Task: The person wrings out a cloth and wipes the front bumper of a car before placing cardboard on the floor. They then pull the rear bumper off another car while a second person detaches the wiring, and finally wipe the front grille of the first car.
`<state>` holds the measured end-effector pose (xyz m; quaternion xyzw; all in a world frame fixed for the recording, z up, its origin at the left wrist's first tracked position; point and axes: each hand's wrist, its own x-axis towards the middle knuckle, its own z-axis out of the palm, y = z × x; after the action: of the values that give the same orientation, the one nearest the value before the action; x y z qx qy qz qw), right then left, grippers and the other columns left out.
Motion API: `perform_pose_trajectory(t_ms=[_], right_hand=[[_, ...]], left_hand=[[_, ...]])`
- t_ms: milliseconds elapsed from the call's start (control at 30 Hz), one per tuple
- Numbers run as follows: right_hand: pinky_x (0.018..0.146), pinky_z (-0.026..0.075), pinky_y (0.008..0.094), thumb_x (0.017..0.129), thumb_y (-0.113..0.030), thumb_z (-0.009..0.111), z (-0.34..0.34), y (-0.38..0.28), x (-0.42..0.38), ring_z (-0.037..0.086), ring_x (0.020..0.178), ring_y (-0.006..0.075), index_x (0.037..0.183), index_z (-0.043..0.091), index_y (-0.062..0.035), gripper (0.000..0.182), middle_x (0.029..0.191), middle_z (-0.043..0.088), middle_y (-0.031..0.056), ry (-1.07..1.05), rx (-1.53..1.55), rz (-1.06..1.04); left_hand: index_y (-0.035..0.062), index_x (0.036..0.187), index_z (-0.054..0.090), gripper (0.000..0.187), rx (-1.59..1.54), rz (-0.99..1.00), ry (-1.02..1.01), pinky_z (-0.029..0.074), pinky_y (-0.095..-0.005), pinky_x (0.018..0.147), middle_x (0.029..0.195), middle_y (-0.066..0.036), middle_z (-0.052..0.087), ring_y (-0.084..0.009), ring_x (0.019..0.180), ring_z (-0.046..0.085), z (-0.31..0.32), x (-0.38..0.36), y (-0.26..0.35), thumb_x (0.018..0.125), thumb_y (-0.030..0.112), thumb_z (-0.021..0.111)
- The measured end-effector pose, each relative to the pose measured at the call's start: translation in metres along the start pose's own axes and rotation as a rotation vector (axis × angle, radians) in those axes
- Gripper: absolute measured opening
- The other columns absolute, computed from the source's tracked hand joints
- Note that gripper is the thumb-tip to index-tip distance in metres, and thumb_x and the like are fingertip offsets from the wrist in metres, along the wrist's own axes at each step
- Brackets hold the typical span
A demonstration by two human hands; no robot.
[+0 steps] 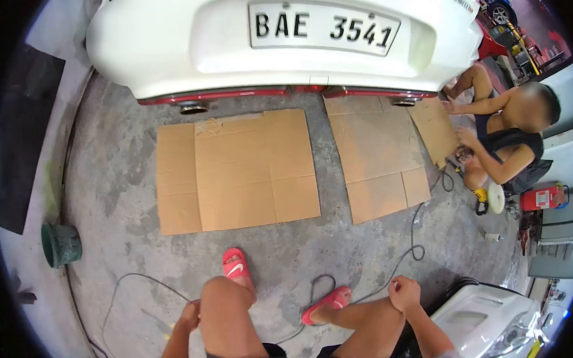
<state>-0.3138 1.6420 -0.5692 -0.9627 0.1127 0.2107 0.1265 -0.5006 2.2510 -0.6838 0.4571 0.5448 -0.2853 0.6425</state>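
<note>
My left hand (191, 314) rests against the outer side of my left knee, its fingers partly hidden. A thin dark cord (143, 276) runs across the floor and meets the knee right by this hand. My right hand (404, 293) lies on my right knee with its fingers curled in, and nothing shows in it. Ahead of my feet, in red slides (234, 265), a cardboard sheet (255, 171) is spread on the concrete. Beyond it stands the rear of a white car (151, 51), with a license plate (324, 28) and two exhaust tips.
More cardboard (383, 151) lies to the right. Another person (509, 137) sits by the bumper, near a yellow power tool (482, 201) and a red container (541, 198). A dark cable (413, 226) crosses the floor. A green bucket (61, 246) stands left; a white car part (485, 322) sits lower right.
</note>
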Motion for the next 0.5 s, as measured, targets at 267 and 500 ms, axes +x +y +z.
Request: perform_pose_trajectory(t_ms=[267,500], right_hand=[[0.075,0.056,0.0492,0.081,-0.025,0.06,-0.052,-0.121,-0.123,0.068,0.09,0.035,0.107,0.066,-0.0132,0.029,0.102,0.068,0.0167,-0.281,-0.517,-0.361],[0.075,0.054,0.0404,0.088,-0.033,0.062,-0.094,-0.355,-0.127,0.07,0.086,0.0284,0.101,0.069,-0.011,0.026,0.089,0.072,0.0103,-0.48,0.274,-0.308]], left_hand=[[0.0109,0.138,0.049,0.056,0.022,-0.05,-0.192,0.057,-0.0437,0.071,0.112,-0.005,0.063,-0.0187,0.087,0.062,-0.076,-0.27,-0.144,0.098,0.051,0.048],[0.0092,0.137,0.046,0.051,0.079,-0.311,-0.066,0.055,-0.0451,0.078,0.117,-0.012,0.061,-0.0244,0.094,0.062,-0.109,-0.356,-0.091,0.1,0.044,0.045]])
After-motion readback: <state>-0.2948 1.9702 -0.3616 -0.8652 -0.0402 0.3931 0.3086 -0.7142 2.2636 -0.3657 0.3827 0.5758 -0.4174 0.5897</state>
